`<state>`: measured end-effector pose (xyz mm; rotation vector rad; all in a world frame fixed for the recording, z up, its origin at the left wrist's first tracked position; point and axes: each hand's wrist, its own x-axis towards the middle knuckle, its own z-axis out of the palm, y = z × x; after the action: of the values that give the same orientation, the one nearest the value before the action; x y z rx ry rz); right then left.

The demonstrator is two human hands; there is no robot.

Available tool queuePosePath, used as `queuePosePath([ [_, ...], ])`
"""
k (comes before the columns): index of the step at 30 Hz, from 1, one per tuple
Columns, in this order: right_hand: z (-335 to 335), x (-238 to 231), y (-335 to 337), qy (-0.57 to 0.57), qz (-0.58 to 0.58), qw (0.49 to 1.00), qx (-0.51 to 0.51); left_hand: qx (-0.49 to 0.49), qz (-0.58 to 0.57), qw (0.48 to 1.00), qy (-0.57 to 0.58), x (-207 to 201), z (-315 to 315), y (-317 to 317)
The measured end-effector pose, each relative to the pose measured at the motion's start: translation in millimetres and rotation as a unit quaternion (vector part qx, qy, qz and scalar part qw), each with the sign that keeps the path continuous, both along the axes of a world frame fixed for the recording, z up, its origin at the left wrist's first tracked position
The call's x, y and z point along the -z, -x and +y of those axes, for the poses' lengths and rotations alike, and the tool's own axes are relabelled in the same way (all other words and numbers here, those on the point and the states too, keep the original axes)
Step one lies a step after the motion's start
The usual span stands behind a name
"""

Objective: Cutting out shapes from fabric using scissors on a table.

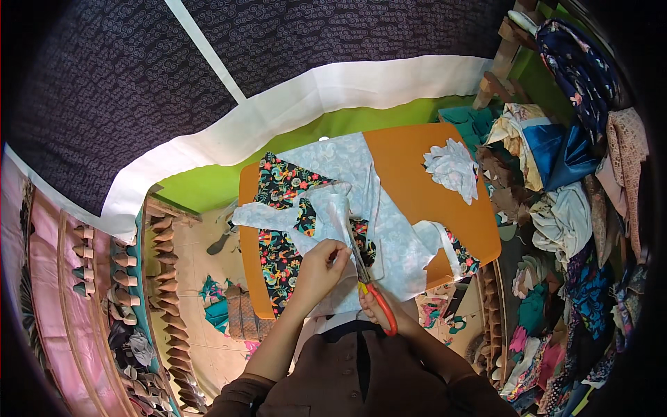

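Observation:
My right hand [379, 306] is wrapped round the handles of a pair of scissors [388, 314] with red-orange loops and a yellow part by the pivot. The blades point away from me over a pale blue mottled cloth [403, 215]; how far apart they are is hard to make out. Just left of the blades, my left hand [324, 270] is closed, pinching the edge of the pale cloth. Black fabric with a colourful floral print [278, 257] lies under and among the pale folds. Both fabrics rest on an orange-brown table [403, 163].
A ruffled pile of pale pieces [451, 167] sits at the table's far right. Heaped and hanging fabrics [563, 222] crowd the right side. Racks of wooden shoe forms [167, 292] stand at left. A dark patterned curtain [299, 48] with a white border hangs beyond the table.

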<state>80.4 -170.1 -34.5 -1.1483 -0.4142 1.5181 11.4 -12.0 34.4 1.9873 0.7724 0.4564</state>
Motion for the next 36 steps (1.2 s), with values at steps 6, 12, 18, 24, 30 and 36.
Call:
queuePosePath([
  [6, 3.4, 3.0, -5.3, -0.073, -0.215, 0.974, -0.023, -0.055, -0.055, 0.983, 0.164, 15.3, 3.3, 4.0],
  [12, 1.2, 10.8, -4.2, -0.087, -0.127, 0.988, -0.028, -0.061, -0.033, 0.988, 0.135, 6.7, -0.5, 0.7],
  [18, 2.5, 1.2, -4.9, -0.063, -0.081, 0.993, -0.060, -0.095, -0.072, 0.988, 0.099, 5.3, -5.0, 0.3],
  [24, 9.6, -19.4, -7.9, -0.080, -0.134, 0.987, -0.037, -0.095, -0.098, 0.970, 0.202, 3.8, -0.2, 1.9],
  [30, 9.7, -8.4, -13.0, -0.095, -0.339, 0.935, -0.042, -0.081, -0.053, 0.988, 0.124, 12.3, 4.4, 4.4],
  [36, 7.5, -6.0, -10.2, -0.028, -0.131, 0.990, -0.054, -0.073, -0.042, 0.991, 0.102, 8.7, 6.2, 4.3],
])
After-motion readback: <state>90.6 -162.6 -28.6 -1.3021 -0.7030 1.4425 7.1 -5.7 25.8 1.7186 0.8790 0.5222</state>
